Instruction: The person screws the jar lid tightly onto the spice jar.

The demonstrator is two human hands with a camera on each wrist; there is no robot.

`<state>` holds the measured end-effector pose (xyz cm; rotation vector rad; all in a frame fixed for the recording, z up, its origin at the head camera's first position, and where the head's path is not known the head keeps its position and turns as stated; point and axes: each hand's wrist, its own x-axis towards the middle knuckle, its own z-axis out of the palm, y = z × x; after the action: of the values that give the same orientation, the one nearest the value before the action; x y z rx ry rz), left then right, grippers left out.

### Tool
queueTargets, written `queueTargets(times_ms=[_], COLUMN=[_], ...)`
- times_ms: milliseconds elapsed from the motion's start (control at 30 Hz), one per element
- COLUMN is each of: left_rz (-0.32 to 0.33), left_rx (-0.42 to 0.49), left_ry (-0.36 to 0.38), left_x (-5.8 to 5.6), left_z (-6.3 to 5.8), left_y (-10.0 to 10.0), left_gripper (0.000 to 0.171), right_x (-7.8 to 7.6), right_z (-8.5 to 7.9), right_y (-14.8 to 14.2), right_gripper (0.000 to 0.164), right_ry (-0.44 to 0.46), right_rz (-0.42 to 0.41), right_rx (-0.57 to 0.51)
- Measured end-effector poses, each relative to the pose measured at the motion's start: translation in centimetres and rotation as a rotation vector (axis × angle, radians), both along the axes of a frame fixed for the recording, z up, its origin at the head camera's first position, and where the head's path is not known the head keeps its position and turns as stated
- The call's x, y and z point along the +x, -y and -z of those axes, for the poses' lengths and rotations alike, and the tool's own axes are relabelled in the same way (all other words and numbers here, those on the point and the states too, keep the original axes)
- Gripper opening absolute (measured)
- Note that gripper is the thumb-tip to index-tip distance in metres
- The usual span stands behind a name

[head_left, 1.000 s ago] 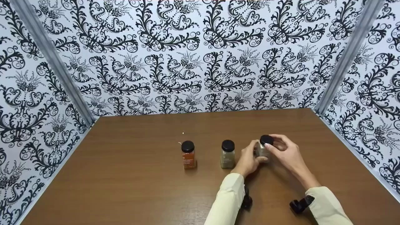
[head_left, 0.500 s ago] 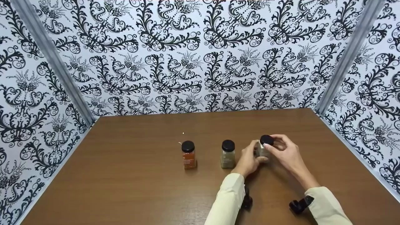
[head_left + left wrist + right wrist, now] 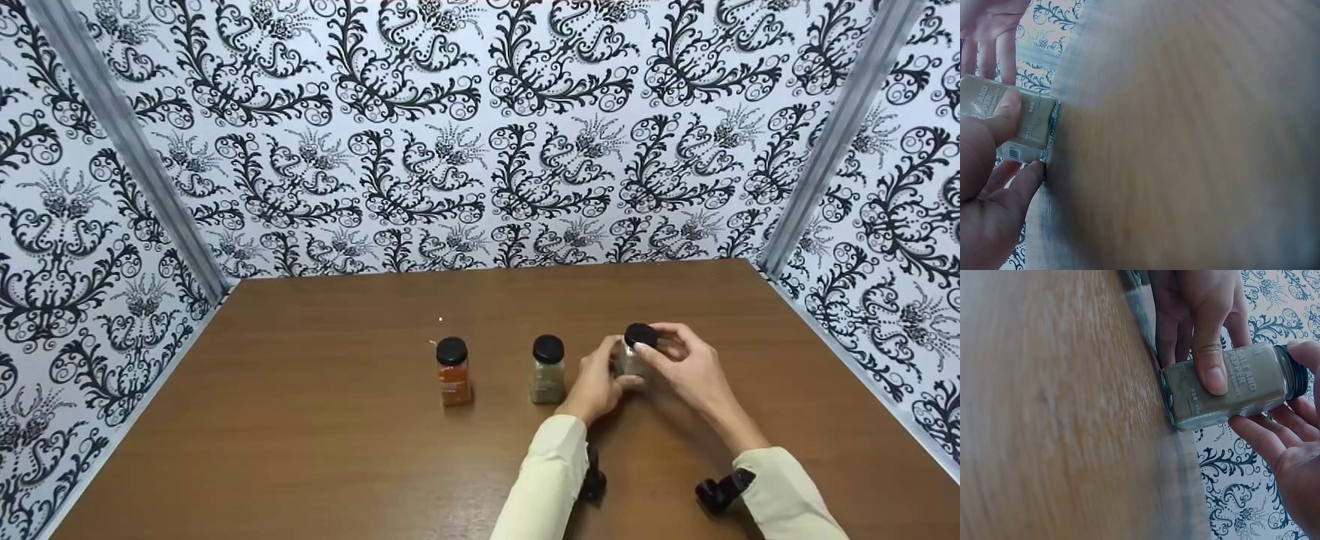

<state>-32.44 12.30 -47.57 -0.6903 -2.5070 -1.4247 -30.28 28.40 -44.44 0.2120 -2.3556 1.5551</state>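
Both hands are on a square glass spice jar (image 3: 631,365) with a black screw cap, which stands upright on the table. Its label reads "salt and pepper" in the right wrist view, and the powder inside (image 3: 1264,377) is greyish green. My left hand (image 3: 598,381) grips the lower body, thumb (image 3: 1008,107) across the label and fingers round the side. At the top, my right hand (image 3: 694,369) pinches the jar, its thumb against the black cap (image 3: 1296,371) and its fingers along the far side.
A jar of green seasoning (image 3: 547,379) stands just left of my left hand. Farther left is a jar of orange-red spice (image 3: 454,382), also black-capped. Small white specks (image 3: 440,319) show behind it. Patterned walls (image 3: 480,150) enclose the brown table (image 3: 300,420).
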Motion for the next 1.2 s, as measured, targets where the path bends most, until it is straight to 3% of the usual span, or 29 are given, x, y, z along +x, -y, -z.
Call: queueTargets(times_ms=[367, 900, 1200], left_rz=[-0.014, 0.006, -0.015], left_rx=[-0.005, 0.015, -0.021], left_ry=[0.007, 0.041, 0.040], left_x=[0.04, 0.16, 0.01], left_z=[0.11, 0.14, 0.00], left_y=[-0.05, -0.11, -0.13], left_gripper=[0.052, 0.054, 0.054], right_x=[0.03, 0.15, 0.20], right_z=[0.25, 0.11, -0.22], right_y=[0.40, 0.76, 0.49], right_gripper=[0.041, 0.047, 0.051], right_ry=[-0.069, -0.008, 0.023], right_rz=[0.021, 0.051, 0.002], right_rx=[0.030, 0.091, 0.126])
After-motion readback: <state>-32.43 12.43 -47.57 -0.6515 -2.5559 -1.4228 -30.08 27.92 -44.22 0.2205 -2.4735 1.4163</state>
